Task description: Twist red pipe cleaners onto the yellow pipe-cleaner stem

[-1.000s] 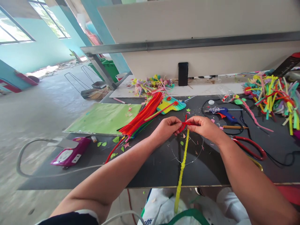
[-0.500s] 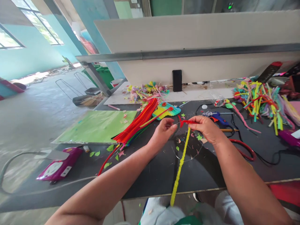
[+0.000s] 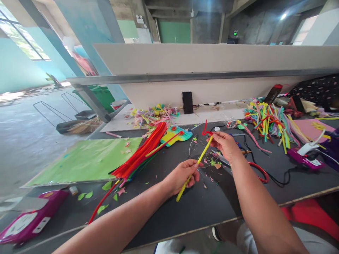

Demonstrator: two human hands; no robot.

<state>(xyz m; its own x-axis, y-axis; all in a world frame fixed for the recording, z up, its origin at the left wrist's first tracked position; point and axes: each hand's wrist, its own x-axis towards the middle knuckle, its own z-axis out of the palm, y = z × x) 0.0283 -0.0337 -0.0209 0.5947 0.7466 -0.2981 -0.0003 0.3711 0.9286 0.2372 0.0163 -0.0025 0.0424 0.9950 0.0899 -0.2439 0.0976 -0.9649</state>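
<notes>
Yellow, the stem (image 3: pixel 204 151) slants above the worktop (image 3: pixel 166 220), inward of its front edge. My left hand (image 3: pixel 184 175) wraps its fingers round the lower half; my right hand (image 3: pixel 224 144) pinches the top beside the bent red stem (image 3: pixel 206 127). Should that pinch loosen, the red could slip; too hard, the yellow might kink.

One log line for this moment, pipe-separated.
left hand: grips yellow stem | right hand: holds red strip at stem's upper end | on table: red bundle, green sheet
</notes>
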